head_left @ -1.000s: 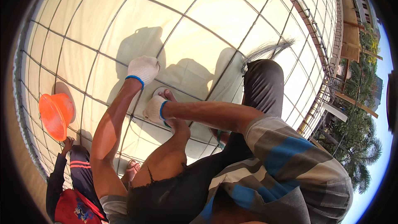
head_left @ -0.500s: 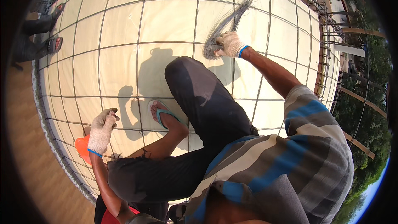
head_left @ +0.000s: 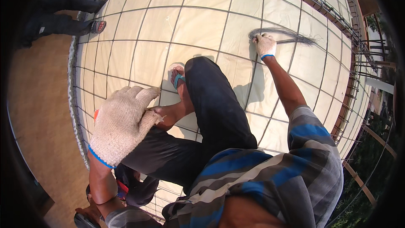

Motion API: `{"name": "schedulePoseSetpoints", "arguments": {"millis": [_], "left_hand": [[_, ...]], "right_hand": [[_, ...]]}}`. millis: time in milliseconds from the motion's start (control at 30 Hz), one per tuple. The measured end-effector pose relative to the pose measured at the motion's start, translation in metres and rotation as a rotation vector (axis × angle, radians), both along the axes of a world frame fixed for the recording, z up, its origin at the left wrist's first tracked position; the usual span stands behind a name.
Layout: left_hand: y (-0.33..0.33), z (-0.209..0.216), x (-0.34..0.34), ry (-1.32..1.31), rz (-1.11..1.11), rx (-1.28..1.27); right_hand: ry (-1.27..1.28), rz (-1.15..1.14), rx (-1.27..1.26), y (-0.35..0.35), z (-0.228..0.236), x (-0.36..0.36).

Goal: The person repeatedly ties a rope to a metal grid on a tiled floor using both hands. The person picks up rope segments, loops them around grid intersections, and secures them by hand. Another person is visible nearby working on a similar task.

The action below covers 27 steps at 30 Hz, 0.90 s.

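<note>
My right hand (head_left: 265, 45), in a white knit glove with a blue cuff, is closed around the looped end of a bundle of thin grey tie wire (head_left: 291, 38). The wire's loose ends fan out to the right, just above the pale sheeting. My left hand (head_left: 120, 124), in a matching glove, is raised large in the view near my bent knee. Its fingers are loosely stretched and the thumb stands apart, with nothing visible in them. A frayed bit shows at the thumb tip. Steel bars (head_left: 173, 42) cross in a grid beneath both hands.
Another person's legs (head_left: 63, 23) in dark trousers and sandals are at the far left, by the slab's rough edge (head_left: 72, 101). A second person (head_left: 130, 181) is low at the left. Bundled reinforcing bars (head_left: 312, 0) run along the right side.
My left hand has risen toward the camera and its fingers have spread. My right hand has drawn the wire bundle to the right, and the wire now lies more sideways. The whole view has turned.
</note>
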<state>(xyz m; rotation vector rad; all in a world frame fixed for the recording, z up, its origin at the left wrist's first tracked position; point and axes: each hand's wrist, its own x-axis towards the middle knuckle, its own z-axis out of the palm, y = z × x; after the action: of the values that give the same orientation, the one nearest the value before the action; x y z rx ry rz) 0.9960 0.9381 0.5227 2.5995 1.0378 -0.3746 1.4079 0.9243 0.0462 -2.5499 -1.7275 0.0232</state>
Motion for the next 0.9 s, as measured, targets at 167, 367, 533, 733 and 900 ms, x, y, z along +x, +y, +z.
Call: {"name": "schedulePoseSetpoints", "arguments": {"millis": [167, 367, 533, 733, 900], "left_hand": [[0.011, -0.046, 0.041, -0.071, -0.08, -0.152], [0.044, -0.099, 0.072, -0.03, -0.33, -0.234], [0.11, -0.092, 0.096, -0.238, 0.23, -0.489], [0.173, -0.129, 0.073, -0.495, 1.439, -1.602], [0.161, -0.048, 0.08, -0.525, 1.483, -1.953]], "right_hand": [[0.253, -0.139, 0.082, 0.006, -0.015, 0.027], [0.297, -0.55, 0.477, 0.021, 0.055, 0.026], [0.47, -0.143, 0.399, 0.081, 0.196, -0.093], [0.775, 0.441, 0.227, 0.073, 0.357, -0.19], [0.997, 0.548, 0.002, 0.047, 0.5, -0.22]]}}
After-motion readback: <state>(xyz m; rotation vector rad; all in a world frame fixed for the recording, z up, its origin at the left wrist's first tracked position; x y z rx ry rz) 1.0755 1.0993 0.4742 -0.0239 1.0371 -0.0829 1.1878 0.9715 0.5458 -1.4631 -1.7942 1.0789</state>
